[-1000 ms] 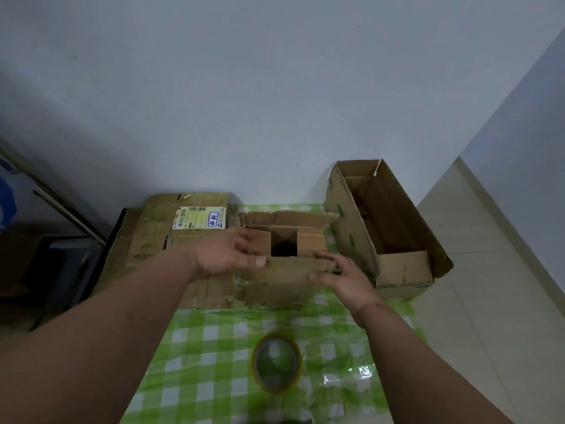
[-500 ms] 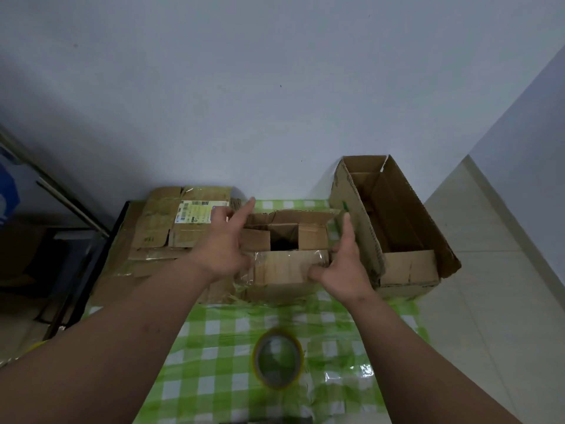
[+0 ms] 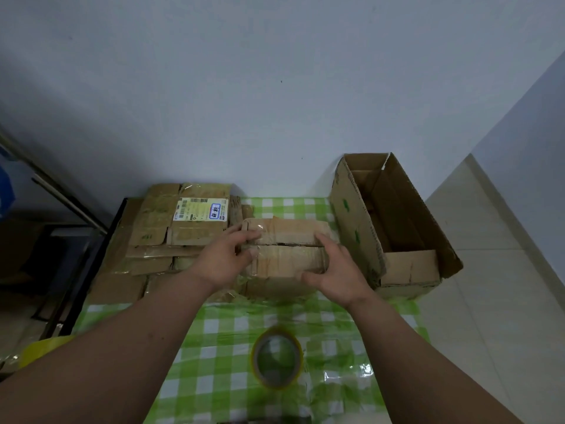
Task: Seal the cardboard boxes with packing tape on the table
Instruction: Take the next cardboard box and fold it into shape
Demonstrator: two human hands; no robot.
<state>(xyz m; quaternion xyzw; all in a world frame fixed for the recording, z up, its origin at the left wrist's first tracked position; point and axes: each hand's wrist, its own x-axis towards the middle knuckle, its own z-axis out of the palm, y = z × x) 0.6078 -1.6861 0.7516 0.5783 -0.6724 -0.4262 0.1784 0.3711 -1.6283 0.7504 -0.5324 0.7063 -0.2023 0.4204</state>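
A small cardboard box (image 3: 287, 246) stands in the middle of the table with its top flaps folded down, a narrow seam between them. My left hand (image 3: 224, 260) presses on the box's left end, fingers spread over the flaps. My right hand (image 3: 334, 267) presses on the right end, thumb along the front flap. A roll of clear packing tape (image 3: 277, 356) lies flat on the green checked tablecloth (image 3: 214, 347), nearer to me than the box, touched by neither hand.
A larger open cardboard box (image 3: 394, 228) stands to the right, at the table's edge. Flattened and taped boxes with a shipping label (image 3: 171, 237) are stacked on the left. A wall runs behind. Tiled floor lies to the right, a dark frame to the left.
The small box's flaps stood open with the inside showing; both hands have folded them down and now hold them flat. The tape roll has not moved.
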